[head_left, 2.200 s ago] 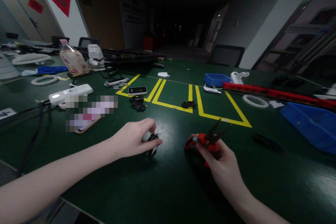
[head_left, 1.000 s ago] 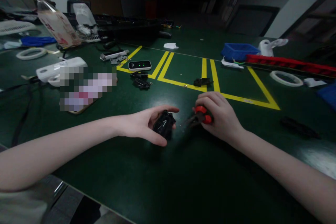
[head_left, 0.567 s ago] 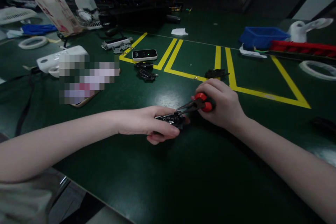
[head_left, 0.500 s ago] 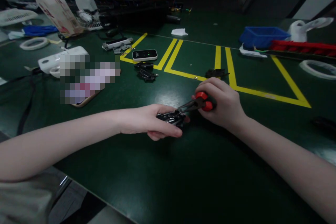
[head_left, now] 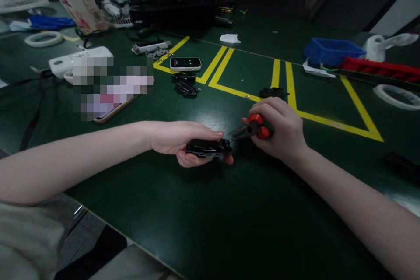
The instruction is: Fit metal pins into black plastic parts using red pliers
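Observation:
My left hand (head_left: 179, 140) is closed round a small black mechanical part (head_left: 206, 148), its thumb along the top and fingers beneath. My right hand (head_left: 278, 124) grips long-nose pliers (head_left: 252, 127) with red and dark handles. The jaws of the pliers point left and meet the right end of the black part; whether they pinch anything there is too small to tell. Just beyond my right hand lies a dark part (head_left: 274, 92) on the green table (head_left: 210, 227), half hidden behind the knuckles.
More black parts (head_left: 185, 85) lie beside a small white-rimmed device (head_left: 185, 64) with green lights. A phone (head_left: 123, 96) and a white device (head_left: 82, 61) are at left. Yellow tape (head_left: 337, 125) marks the table. At right are a blue bin (head_left: 333, 50), a red brush (head_left: 380, 69) and a tape roll (head_left: 397, 97).
My left hand has turned the black part, so its holed face no longer shows, and its thumb has moved up over the top. The pliers have shifted slightly right.

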Motion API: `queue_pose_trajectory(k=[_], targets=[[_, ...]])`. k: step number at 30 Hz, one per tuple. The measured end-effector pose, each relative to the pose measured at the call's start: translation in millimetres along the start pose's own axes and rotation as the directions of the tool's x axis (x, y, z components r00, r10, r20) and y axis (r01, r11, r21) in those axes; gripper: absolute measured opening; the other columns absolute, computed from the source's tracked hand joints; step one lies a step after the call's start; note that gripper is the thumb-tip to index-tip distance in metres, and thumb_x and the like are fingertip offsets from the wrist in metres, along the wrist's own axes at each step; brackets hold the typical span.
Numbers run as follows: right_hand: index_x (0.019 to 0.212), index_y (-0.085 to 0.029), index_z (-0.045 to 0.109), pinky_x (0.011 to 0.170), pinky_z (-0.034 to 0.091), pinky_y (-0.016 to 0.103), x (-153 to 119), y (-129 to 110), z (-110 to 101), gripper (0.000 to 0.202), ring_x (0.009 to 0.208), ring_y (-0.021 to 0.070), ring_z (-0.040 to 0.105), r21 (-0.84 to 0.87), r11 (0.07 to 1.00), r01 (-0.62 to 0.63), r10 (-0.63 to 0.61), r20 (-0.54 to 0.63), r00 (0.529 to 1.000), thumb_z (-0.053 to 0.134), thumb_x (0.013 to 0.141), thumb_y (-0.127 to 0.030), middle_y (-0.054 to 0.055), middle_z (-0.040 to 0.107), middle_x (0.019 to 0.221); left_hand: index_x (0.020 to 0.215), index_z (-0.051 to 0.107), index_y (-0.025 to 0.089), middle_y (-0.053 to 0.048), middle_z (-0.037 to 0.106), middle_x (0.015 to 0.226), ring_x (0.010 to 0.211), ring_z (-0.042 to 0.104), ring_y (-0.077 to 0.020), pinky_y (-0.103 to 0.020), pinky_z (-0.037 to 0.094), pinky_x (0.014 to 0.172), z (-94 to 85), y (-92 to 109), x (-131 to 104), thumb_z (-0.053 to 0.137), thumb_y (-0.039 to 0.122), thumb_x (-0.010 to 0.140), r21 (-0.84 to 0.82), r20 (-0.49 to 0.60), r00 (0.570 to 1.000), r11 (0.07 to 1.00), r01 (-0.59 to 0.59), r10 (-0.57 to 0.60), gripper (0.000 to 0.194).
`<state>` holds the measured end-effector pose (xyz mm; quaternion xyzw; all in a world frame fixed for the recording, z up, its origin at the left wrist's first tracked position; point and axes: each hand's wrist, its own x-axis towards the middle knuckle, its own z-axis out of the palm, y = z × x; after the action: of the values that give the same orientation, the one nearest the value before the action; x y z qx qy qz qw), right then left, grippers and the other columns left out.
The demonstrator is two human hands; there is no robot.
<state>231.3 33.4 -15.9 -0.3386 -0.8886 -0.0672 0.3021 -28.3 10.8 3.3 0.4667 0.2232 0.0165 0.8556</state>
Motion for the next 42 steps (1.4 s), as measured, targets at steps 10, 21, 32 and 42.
queue_pose_trajectory(k=[10,21,32,42], targets=[[0.091,-0.024,0.055,0.071,0.048,0.039,-1,-1,0,0.015,0.087,0.0242,0.06,-0.03,0.999,0.03,-0.03,-0.011,0.999,0.064,0.08,-0.02,0.007,0.064,0.095,0.107,0.063,0.013,0.001,0.05,0.066,0.047,0.032,-0.0041,-0.015,0.017,0.04,13.9,1,-5,0.047,0.032,0.1,0.038,-0.286,0.958,0.999,-0.01,0.02,0.027],[0.091,-0.023,0.054,0.068,0.048,0.038,-1,0,0,0.011,0.083,0.024,0.06,-0.062,0.995,0.072,-0.074,-0.032,0.997,0.062,0.084,-0.023,0.008,0.063,0.092,0.116,0.063,0.016,-0.001,0.059,0.073,0.056,0.044,-0.0053,-0.012,0.032,0.045,9.2,3,-13,0.053,0.025,0.095,0.077,-0.322,0.945,0.997,-0.031,0.055,0.024],[0.092,-0.022,0.054,0.064,0.048,0.037,-2,-2,1,0.012,0.082,0.0228,0.06,-0.106,0.989,0.107,-0.11,-0.017,0.994,0.062,0.083,-0.023,0.009,0.064,0.097,0.104,0.057,0.018,0.003,0.044,0.066,0.049,0.029,-0.0039,-0.011,0.018,0.04,13.9,1,-10,0.051,0.026,0.098,0.073,-0.241,0.971,0.997,0.008,0.01,0.012],[0.089,-0.019,0.055,0.063,0.044,0.035,1,-1,2,0.008,0.08,0.0229,0.059,-0.176,0.965,0.193,-0.192,0.023,0.981,0.06,0.084,-0.023,0.01,0.066,0.091,0.106,0.052,0.02,0.004,0.041,0.069,0.051,0.027,-0.0051,-0.012,0.016,0.04,11.7,0,-9,0.053,0.031,0.098,0.097,-0.162,0.987,0.995,0.005,0.01,0.014]])
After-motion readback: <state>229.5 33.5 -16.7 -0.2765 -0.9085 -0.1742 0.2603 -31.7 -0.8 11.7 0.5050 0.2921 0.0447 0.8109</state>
